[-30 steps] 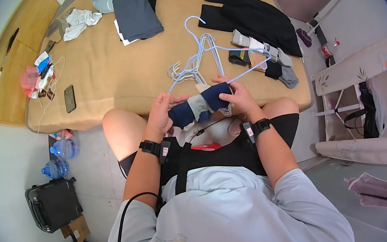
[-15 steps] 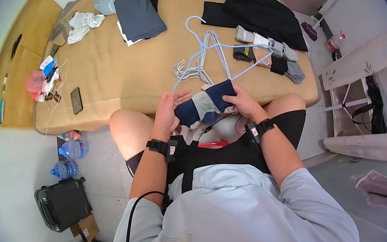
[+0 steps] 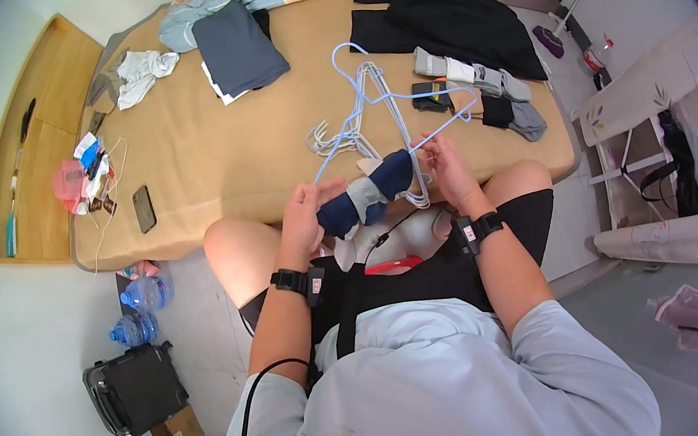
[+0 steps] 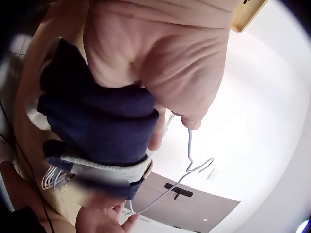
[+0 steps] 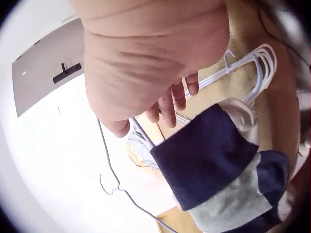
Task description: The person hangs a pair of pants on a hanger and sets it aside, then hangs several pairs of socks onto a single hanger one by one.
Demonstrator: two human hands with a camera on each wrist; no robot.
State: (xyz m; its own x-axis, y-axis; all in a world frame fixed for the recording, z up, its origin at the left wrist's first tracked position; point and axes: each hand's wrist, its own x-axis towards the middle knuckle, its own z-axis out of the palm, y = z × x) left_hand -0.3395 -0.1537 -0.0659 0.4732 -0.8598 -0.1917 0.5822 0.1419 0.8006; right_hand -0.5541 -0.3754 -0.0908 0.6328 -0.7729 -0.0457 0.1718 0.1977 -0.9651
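A light blue clothes hanger [image 3: 449, 125] lies over the bed's front edge, its hook pointing away from me. Navy-and-grey socks [image 3: 393, 171], or folded cloth like them, hang bunched over its lower bar. At their left end my left hand [image 3: 301, 216] grips the fabric between palm and fingers, by the hanger's corner; the cloth hides much of those fingers. My right hand [image 3: 452, 172] is just right of the socks, beside the bar. In the right wrist view its fingers [image 5: 166, 109] are loosely spread, apart from the navy cloth [image 5: 204, 155].
Several white hangers [image 3: 337, 135] lie on the bed [image 3: 208, 166] behind the socks. To their right are rolled socks [image 3: 486, 78] and black trousers [image 3: 446, 17]. A phone [image 3: 144, 209] lies at left. Folded dark clothes [image 3: 241, 50] are farther back.
My right hand has let go of the socks' right end and shifted right. That end, held out flat before, now hangs bunched. My left hand stays at the left end.
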